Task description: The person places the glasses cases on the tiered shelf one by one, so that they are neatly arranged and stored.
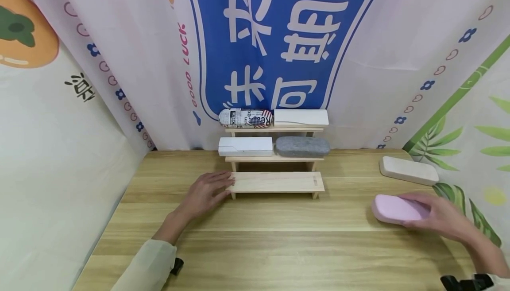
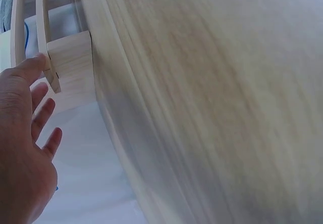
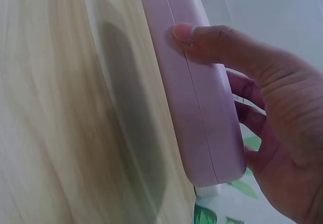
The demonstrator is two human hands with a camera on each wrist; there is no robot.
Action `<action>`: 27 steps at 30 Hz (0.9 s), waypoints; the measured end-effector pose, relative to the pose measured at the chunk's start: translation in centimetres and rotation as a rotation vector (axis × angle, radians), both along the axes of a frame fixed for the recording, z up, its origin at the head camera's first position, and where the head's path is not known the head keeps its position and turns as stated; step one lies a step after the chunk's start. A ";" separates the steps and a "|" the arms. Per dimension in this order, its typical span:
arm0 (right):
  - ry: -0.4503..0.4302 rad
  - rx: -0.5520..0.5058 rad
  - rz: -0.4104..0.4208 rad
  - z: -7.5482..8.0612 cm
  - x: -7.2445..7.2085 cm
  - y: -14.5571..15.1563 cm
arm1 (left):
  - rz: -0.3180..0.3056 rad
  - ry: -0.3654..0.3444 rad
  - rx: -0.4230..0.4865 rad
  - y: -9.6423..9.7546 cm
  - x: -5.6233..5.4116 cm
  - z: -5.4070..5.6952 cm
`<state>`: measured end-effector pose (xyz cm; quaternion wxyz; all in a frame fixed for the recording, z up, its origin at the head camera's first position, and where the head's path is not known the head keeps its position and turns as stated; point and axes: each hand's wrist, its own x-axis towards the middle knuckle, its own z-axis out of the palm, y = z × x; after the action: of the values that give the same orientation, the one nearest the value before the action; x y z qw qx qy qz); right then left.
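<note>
My right hand [image 1: 446, 216] grips a pink glasses case [image 1: 398, 209] with a seam along its side. In the right wrist view, the thumb presses one side of the case [image 3: 194, 93] and the fingers lie behind it, partly hidden; a shadow falls on the tabletop beside it. My left hand [image 1: 205, 193] touches the left end of the lowest step of a wooden tiered rack [image 1: 275, 182]. Its fingers look loosely extended at the step's edge [image 2: 50, 75] in the left wrist view.
A white case [image 1: 409, 170] lies at the table's right edge. On the rack's middle step sit a white case [image 1: 245, 146] and a grey case [image 1: 303, 146]. The top step bears a printed case [image 1: 245, 118] and another white case [image 1: 301, 117]. Printed curtains hang behind.
</note>
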<state>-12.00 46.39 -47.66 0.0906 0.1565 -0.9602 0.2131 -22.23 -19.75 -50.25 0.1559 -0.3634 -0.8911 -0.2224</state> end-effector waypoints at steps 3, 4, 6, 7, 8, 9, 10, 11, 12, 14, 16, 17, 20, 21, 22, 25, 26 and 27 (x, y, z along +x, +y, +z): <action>0.022 0.003 0.024 0.2 -0.3 -0.7 | 0.001 0.022 0.005 -0.1 0.0 -0.1; 0.028 -0.002 0.032 0.2 -0.4 -1.0 | 0.005 0.025 0.004 -0.1 0.0 -0.1; 0.034 -0.010 0.051 0.3 -0.5 -1.3 | 0.014 0.030 0.003 -0.2 0.0 0.0; 0.036 -0.016 0.056 0.4 -0.6 -1.5 | 0.018 0.033 0.004 -0.2 0.0 0.0; 0.034 -0.024 0.060 0.5 -0.7 -1.7 | 0.025 0.034 0.001 -0.3 0.0 0.0; 0.036 -0.025 0.064 0.5 -0.8 -1.9 | 0.032 0.038 -0.003 -0.3 0.1 0.0; 0.035 -0.031 0.067 0.6 -0.9 -2.1 | 0.038 0.039 -0.006 -0.4 0.1 0.1; 0.035 -0.036 0.071 0.6 -1.0 -2.3 | 0.043 0.048 -0.011 -0.4 0.1 0.1; 0.036 -0.040 0.069 0.7 -1.1 -2.5 | 0.048 0.056 -0.019 -0.5 0.2 0.1; 0.044 -0.036 0.074 0.8 -1.3 -2.9 | 0.060 0.068 -0.028 -0.6 0.2 0.1; 0.061 -0.014 0.075 0.9 -1.5 -3.3 | 0.069 0.078 -0.033 -0.6 0.2 0.2; 0.071 0.001 0.074 1.0 -1.6 -3.5 | 0.074 0.084 -0.035 -0.6 0.3 0.2; 0.081 0.055 0.072 1.3 -1.8 -4.3 | 0.080 0.110 -0.026 -0.6 0.3 0.1; 0.073 0.064 0.073 1.4 -1.9 -4.6 | 0.080 0.123 -0.024 -0.6 0.3 0.1; 0.063 0.061 0.082 1.4 -2.0 -4.8 | 0.082 0.139 -0.022 -0.6 0.3 0.1; 0.036 0.032 0.122 1.6 -2.3 -5.5 | 0.076 0.190 -0.006 -0.6 0.2 0.0; 0.033 0.022 0.137 1.6 -2.4 -5.7 | 0.076 0.205 -0.001 -0.6 0.2 -0.1; 0.029 0.006 0.152 1.7 -2.5 -5.9 | 0.076 0.217 0.002 -0.6 0.1 -0.1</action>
<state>-14.50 40.46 -45.99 0.0878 0.2323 -0.9447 0.2140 -22.10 -20.37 -50.38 0.2599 -0.3510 -0.8821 -0.1766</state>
